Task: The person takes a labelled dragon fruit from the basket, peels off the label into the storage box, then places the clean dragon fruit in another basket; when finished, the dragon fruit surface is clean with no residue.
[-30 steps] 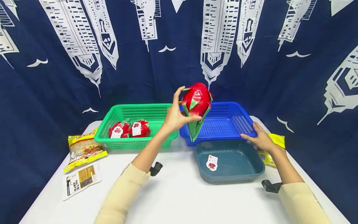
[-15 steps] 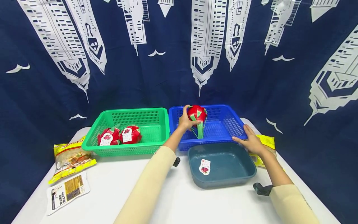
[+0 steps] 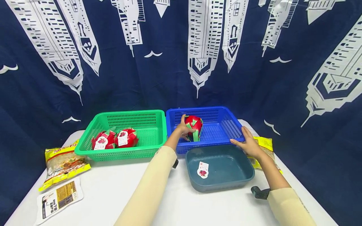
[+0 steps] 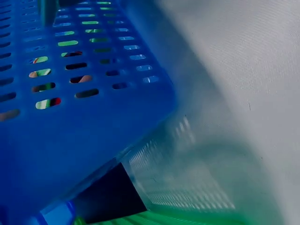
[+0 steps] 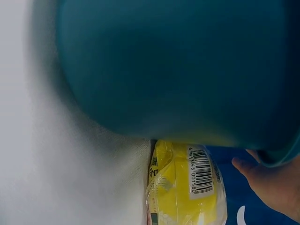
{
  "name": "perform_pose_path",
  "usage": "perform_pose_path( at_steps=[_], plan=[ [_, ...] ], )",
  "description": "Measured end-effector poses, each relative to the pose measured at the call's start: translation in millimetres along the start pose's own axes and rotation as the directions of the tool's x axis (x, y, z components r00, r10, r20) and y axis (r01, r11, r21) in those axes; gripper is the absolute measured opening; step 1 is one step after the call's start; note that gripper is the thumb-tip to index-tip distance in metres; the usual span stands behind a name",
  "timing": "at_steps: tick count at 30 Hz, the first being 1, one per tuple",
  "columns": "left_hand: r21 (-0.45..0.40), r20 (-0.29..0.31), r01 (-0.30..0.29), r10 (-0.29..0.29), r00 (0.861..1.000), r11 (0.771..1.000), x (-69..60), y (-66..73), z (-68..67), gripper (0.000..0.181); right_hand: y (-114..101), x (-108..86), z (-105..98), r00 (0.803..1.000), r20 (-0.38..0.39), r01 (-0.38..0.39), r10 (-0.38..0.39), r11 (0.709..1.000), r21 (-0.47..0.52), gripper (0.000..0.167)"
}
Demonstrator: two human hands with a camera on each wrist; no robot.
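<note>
My left hand (image 3: 184,129) holds a red dragon fruit (image 3: 195,123) with green scales, low inside the left part of the blue basket (image 3: 210,142). In the left wrist view, bits of red and green show through the slots of the blue basket wall (image 4: 84,117); the hand itself is hardly visible there. My right hand (image 3: 251,144) rests on the front right corner of the blue basket, its fingers and thumb spread along the rim. Two more dragon fruits with white labels, one (image 3: 103,140) beside the other (image 3: 126,138), lie in the green basket (image 3: 121,153).
A dark teal tub (image 3: 229,169) with a dragon fruit sticker (image 3: 202,170) stands before the blue basket. Yellow packets lie left (image 3: 66,161) and right (image 5: 178,183). A white and brown pouch (image 3: 59,199) is at the table's left edge. A patterned blue curtain (image 3: 158,81) hangs behind.
My left hand has lowered the dragon fruit from above the baskets into the blue basket. My right hand stays at the basket's corner. The head view has shifted slightly.
</note>
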State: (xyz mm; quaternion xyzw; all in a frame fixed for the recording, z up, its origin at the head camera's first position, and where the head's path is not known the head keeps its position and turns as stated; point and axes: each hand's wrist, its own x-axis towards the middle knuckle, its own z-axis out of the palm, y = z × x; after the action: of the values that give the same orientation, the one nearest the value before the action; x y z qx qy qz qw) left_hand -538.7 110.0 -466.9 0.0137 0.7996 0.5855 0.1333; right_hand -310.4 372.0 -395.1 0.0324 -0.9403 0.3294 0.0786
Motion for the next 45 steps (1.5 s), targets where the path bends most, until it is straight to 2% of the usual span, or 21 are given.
perform_pose_path(
  at_steps=[4, 7, 9, 12, 16, 17, 19, 20, 22, 24, 26, 28, 30, 32, 35, 36, 39, 42, 43, 44, 45],
  plan=[
    [-0.021, 0.063, 0.004, -0.003, 0.998, 1.0, -7.7, 14.5, 3.1, 0.119, 3.0, -1.5, -2.7, 1.0, -0.012, -0.01, 0.01, 1.0, -0.002, 0.099],
    [-0.009, 0.082, 0.043, -0.042, 0.996, 0.999, -27.8, 36.1, 7.7, 0.119, 2.8, -2.2, -3.7, 1.0, -0.013, -0.02, 0.02, 1.0, -0.003, 0.099],
    [0.022, 0.085, 0.084, -0.085, 0.993, 0.996, -36.1, 49.1, 13.4, 0.117, 1.9, -2.4, -3.3, 1.0, -0.013, -0.027, 0.027, 1.0, -0.007, 0.099],
    [0.049, 0.105, 0.074, -0.079, 0.991, 0.996, -21.4, 49.2, 27.7, 0.118, 0.8, -1.6, -0.8, 0.999, -0.024, -0.034, 0.034, 0.999, -0.022, 0.099],
    [0.055, 0.129, 0.04, -0.046, 0.991, 0.998, 27.9, 27.9, 58.9, 0.125, 0.4, -0.9, 4.8, 0.999, -0.027, -0.045, 0.045, 0.999, -0.029, 0.1],
    [0.065, 0.124, 0.053, -0.061, 0.99, 0.996, 37.3, 24.6, 67.8, 0.127, 0.2, -1.3, 6.2, 0.999, -0.025, -0.047, 0.046, 0.999, -0.025, 0.101],
    [0.116, 0.111, 0.046, -0.059, 0.992, 0.992, 48.7, 20.8, 82.9, 0.127, -0.3, -2.1, 8.4, 0.999, -0.024, -0.047, 0.046, 0.999, -0.024, 0.101],
    [0.146, 0.097, 0.042, -0.057, 0.994, 0.988, 49.3, 22.1, 89.4, 0.127, -0.5, -2.4, 8.9, 0.999, -0.028, -0.046, 0.046, 0.999, -0.024, 0.1],
    [0.214, 0.068, 0.031, -0.047, 0.997, 0.976, 34.6, 33.7, 97.0, 0.126, -0.9, -2.8, 9.5, 0.999, -0.035, -0.042, 0.041, 0.999, -0.023, 0.1],
    [0.235, 0.049, 0.023, -0.036, 0.998, 0.972, 6.1, 52.5, 98.7, 0.123, -0.9, -2.6, 8.7, 0.998, -0.045, -0.037, 0.036, 0.999, -0.021, 0.1],
    [0.227, 0.057, 0.0, -0.014, 0.998, 0.974, -21.0, 69.9, 99.2, 0.121, -0.8, -2.4, 7.2, 0.998, -0.053, -0.038, 0.037, 0.999, -0.017, 0.1],
    [0.204, 0.085, -0.023, 0.005, 0.996, 0.979, -36.2, 79.1, 101.6, 0.12, 0.2, -2.0, 5.5, 0.998, -0.057, -0.042, 0.041, 0.999, -0.019, 0.1],
    [0.194, 0.119, -0.058, 0.036, 0.992, 0.979, -29.1, 75.5, 110.2, 0.121, 1.4, -2.2, 4.0, 0.997, -0.055, -0.047, 0.045, 0.999, -0.026, 0.1],
    [0.174, 0.14, -0.085, 0.061, 0.988, 0.981, -8.8, 60.5, 116.7, 0.124, 0.5, -2.2, 6.2, 0.998, -0.051, -0.044, 0.043, 0.998, -0.032, 0.099],
    [0.119, 0.181, -0.117, 0.094, 0.979, 0.986, 14.0, 43.5, 122.0, 0.129, 0.1, -2.5, 8.4, 0.998, -0.053, -0.036, 0.034, 0.999, -0.038, 0.098],
    [0.093, 0.197, -0.107, 0.087, 0.977, 0.99, 16.4, 41.9, 121.5, 0.128, 0.1, -2.5, 8.7, 0.998, -0.057, -0.035, 0.033, 0.999, -0.036, 0.098],
    [0.097, 0.222, -0.107, 0.084, 0.971, 0.989, 25.6, 36.6, 122.9, 0.123, 0.9, -2.4, 7.4, 0.998, -0.061, -0.031, 0.029, 0.999, -0.026, 0.098],
    [0.122, 0.232, -0.101, 0.071, 0.97, 0.987, 45.5, 30.6, 125.8, 0.12, 3.4, -1.3, 3.6, 0.998, -0.059, -0.036, 0.034, 0.999, -0.026, 0.099],
    [0.133, 0.228, -0.099, 0.067, 0.971, 0.986, 59.5, 24.2, 126.7, 0.121, 3.5, -1.1, 4.0, 0.998, -0.056, -0.036, 0.035, 0.999, -0.026, 0.099],
    [0.119, 0.232, -0.096, 0.067, 0.97, 0.988, 60.1, 25.0, 123.3, 0.121, 3.6, -1.0, 4.0, 0.998, -0.052, -0.038, 0.036, 0.999, -0.024, 0.099],
    [0.124, 0.245, -0.113, 0.079, 0.966, 0.986, 39.4, 35.4, 112.5, 0.119, 3.8, -1.2, 4.2, 0.998, -0.049, -0.039, 0.037, 0.999, -0.022, 0.099]
  ],
)
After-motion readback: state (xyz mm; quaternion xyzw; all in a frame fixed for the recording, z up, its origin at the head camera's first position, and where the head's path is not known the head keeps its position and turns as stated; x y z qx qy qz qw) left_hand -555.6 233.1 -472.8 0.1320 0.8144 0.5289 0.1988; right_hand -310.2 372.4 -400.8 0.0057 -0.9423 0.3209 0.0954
